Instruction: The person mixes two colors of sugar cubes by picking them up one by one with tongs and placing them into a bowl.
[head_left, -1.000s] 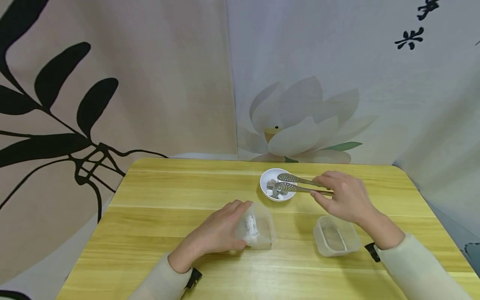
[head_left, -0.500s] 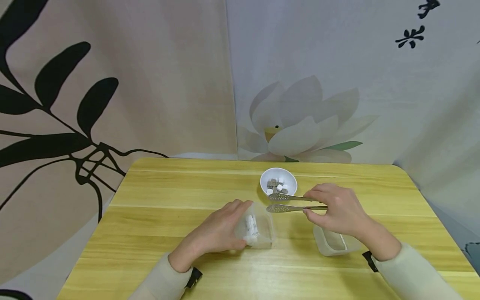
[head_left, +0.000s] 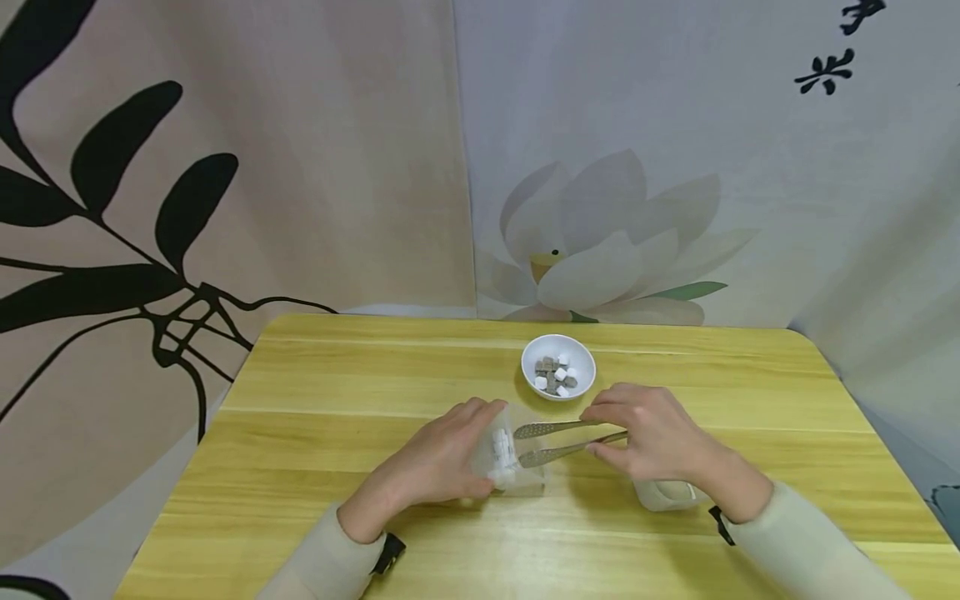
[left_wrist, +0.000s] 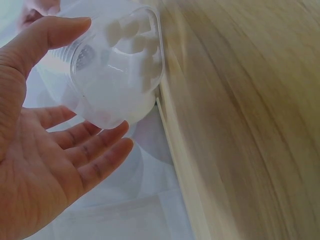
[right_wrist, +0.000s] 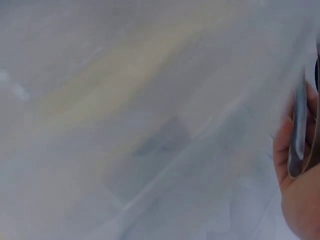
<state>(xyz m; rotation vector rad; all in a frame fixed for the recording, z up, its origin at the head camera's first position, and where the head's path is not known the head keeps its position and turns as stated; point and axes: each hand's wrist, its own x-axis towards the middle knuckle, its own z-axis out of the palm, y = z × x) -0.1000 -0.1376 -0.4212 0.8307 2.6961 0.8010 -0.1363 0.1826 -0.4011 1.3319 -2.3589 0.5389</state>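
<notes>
My left hand [head_left: 435, 458] grips a clear plastic container [left_wrist: 102, 92] tipped on its side, its opening towards the right. White cubes [left_wrist: 145, 65] lie inside, against the bottom. Metal tongs [head_left: 553, 428] with perforated ends are pinched in my right hand [head_left: 660, 433]. Their two arms stand apart, and the tips are at the mouth of the tipped container; whether they touch a cube I cannot tell. In the right wrist view only the tongs' bent end and part of the hand show at the right edge. A white bowl [head_left: 579, 352] behind holds grey and white cubes.
A second clear container [head_left: 660, 498] stands upright on the wooden table [head_left: 360, 367], partly hidden under my right hand. A printed curtain [head_left: 360, 167] hangs behind the table's far edge.
My right hand has brought the tongs from over the bowl towards me and leftwards, to the tipped container's mouth. The left hand and its container have stayed in place.
</notes>
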